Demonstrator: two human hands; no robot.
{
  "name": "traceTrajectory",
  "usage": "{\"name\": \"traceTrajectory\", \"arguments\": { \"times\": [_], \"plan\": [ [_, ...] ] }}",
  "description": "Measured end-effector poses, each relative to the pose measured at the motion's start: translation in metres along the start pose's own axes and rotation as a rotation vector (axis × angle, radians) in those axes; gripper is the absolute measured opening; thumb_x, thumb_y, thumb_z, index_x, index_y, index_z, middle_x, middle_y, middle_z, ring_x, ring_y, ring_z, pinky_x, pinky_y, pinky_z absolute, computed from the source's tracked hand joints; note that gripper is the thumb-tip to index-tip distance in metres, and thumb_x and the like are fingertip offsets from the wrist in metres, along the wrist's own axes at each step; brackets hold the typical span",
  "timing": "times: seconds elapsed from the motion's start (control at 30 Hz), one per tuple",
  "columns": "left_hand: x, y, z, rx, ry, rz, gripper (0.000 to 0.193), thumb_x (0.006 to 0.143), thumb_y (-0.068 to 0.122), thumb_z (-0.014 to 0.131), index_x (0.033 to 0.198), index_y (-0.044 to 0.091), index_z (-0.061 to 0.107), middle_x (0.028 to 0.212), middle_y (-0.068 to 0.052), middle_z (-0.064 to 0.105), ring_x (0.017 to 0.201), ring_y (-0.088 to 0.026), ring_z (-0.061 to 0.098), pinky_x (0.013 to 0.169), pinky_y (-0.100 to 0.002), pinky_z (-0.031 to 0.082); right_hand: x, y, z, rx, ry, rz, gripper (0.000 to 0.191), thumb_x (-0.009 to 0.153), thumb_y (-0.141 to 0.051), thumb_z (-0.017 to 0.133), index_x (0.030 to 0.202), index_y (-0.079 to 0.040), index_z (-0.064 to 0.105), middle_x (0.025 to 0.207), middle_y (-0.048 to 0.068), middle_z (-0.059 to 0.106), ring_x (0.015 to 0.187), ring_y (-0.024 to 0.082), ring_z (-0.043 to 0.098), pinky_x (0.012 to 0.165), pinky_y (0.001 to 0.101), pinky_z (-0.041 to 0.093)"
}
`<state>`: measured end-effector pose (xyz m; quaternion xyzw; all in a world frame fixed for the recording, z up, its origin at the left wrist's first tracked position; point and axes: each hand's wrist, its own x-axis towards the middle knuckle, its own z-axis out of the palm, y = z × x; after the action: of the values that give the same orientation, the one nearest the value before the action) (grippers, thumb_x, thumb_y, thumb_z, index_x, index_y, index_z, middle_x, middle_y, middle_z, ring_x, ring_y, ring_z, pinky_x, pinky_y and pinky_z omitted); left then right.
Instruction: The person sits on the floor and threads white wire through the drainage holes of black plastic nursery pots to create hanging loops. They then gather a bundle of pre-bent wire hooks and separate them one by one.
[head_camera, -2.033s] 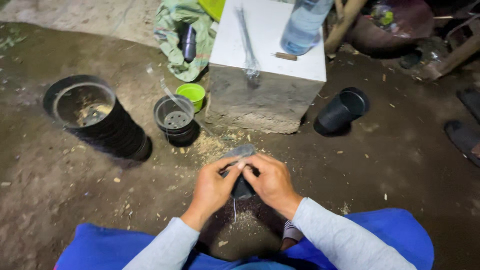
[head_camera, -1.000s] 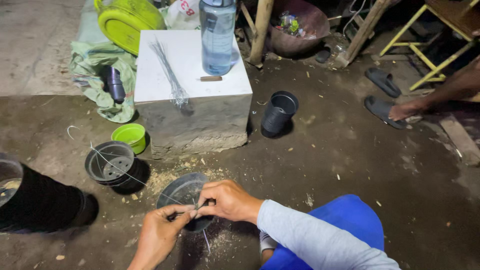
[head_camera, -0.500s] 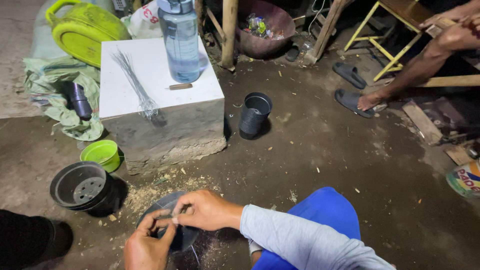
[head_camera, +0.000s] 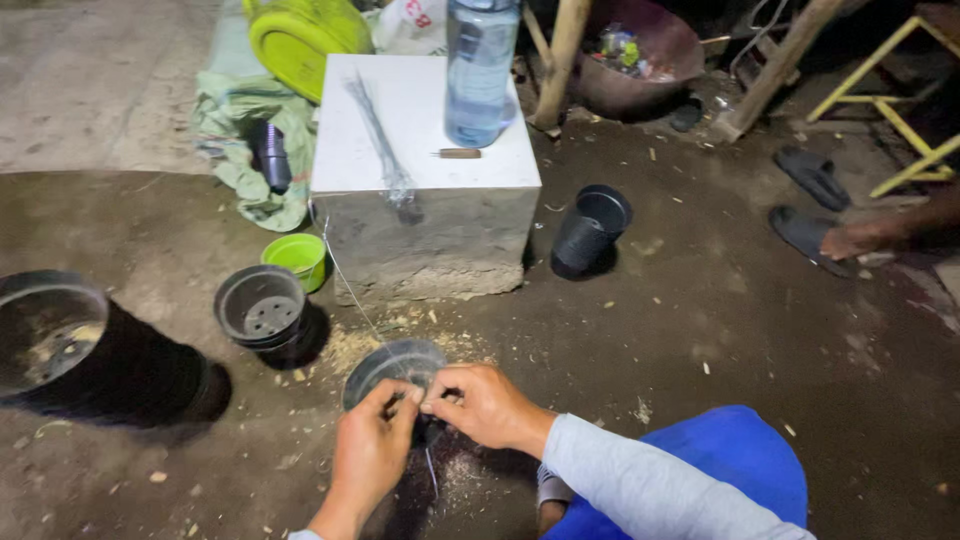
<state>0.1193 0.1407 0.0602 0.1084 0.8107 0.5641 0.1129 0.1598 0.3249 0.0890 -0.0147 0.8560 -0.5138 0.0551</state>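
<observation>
My left hand (head_camera: 368, 455) and right hand (head_camera: 487, 405) meet over the small black plastic pot (head_camera: 392, 368) on the dirt floor (head_camera: 700, 330). Both grips are closed to a pinch, fingertips touching, on a thin grey wire (head_camera: 350, 290) at the pot's near rim. The wire runs taut up toward the front left corner of the white-topped concrete block (head_camera: 425, 215); a short tail hangs below my fingers.

On that surface: a bundle of thin wires (head_camera: 380, 135), a clear plastic bottle (head_camera: 480, 70), a small brown stick (head_camera: 459, 153).

Left of the pot: another round black plastic pot (head_camera: 260, 308), perforated base, nothing in it; a green plastic cup (head_camera: 297, 257); a large black pot (head_camera: 60, 345) with pale debris inside. Sawdust-like chips are scattered around.
</observation>
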Motion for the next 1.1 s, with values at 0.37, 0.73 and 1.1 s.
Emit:
{"name": "traceTrajectory", "arguments": {
  "times": [0.37,0.73,1.1],
  "plan": [
    [-0.008,-0.001,-0.013,0.061,0.096,-0.113,0.014,0.090,0.023,0.070,0.092,0.010,0.076,0.058,-0.009,0.069,0.051,-0.013,0.061,0.051,-0.033,0.047,0.001,-0.004,0.035,0.035,0.128,-0.110,0.007,0.084,-0.010,0.074,0.085,-0.003,0.075,0.089,0.009,0.076,0.078,0.017,0.075,0.070,0.0302,0.059],
    [-0.024,-0.002,-0.006,0.009,0.084,-0.096,0.020,0.089,0.023,0.070,0.104,0.010,0.073,0.106,-0.014,0.079,0.080,-0.023,0.081,0.072,-0.034,0.059,0.007,-0.007,0.058,-0.060,0.253,0.112,0.023,0.077,-0.012,0.081,0.081,-0.006,0.059,0.069,0.008,0.067,0.060,0.014,0.062,0.057,0.0325,0.053],
    [-0.019,0.006,-0.040,-0.001,0.112,0.098,0.016,0.090,0.018,0.067,0.095,0.003,0.072,0.134,-0.015,0.068,0.091,-0.030,0.079,0.071,-0.035,0.063,0.018,-0.004,0.044,-0.033,-0.049,-0.107,0.015,0.079,-0.008,0.081,0.091,-0.002,0.074,0.079,0.009,0.068,0.066,0.018,0.062,0.061,0.0327,0.052]
  ]
}}
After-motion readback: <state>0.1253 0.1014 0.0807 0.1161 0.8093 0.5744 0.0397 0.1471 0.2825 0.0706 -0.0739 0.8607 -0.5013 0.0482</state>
